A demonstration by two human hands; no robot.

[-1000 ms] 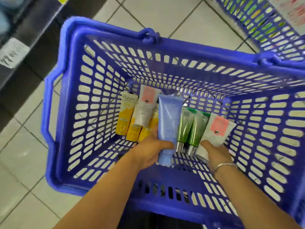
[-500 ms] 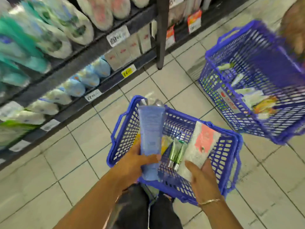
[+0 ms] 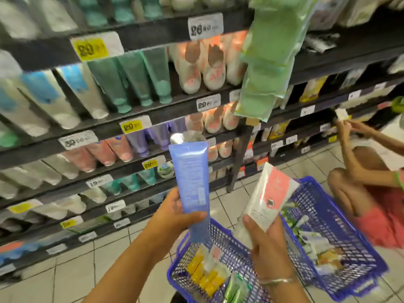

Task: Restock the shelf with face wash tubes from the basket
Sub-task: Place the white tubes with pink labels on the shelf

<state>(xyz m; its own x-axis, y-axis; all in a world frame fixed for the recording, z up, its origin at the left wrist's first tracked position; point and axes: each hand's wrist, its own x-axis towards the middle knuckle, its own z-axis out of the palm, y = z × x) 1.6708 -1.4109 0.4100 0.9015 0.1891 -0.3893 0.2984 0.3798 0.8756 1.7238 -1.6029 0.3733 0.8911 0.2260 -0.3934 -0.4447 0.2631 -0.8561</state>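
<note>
Shelf unit [image 3: 135,125] fills the bkgd, rows of tubes w/ price tags. Blue basket [image 3: 177,274] on the floor below the hands, yellow + green tubes inside. L hand [image 3: 175,217] fingers clamped round the lower part of blue tube [image 3: 190,178], upright. R hand [image 3: 265,241] grips white-pink tube [image 3: 267,193], tilted right.

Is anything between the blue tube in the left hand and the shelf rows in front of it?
Nothing visible. The left hand holds the blue tube upright in open air before the shelf. The hanging green packs are above and to its right, off that path.
</note>
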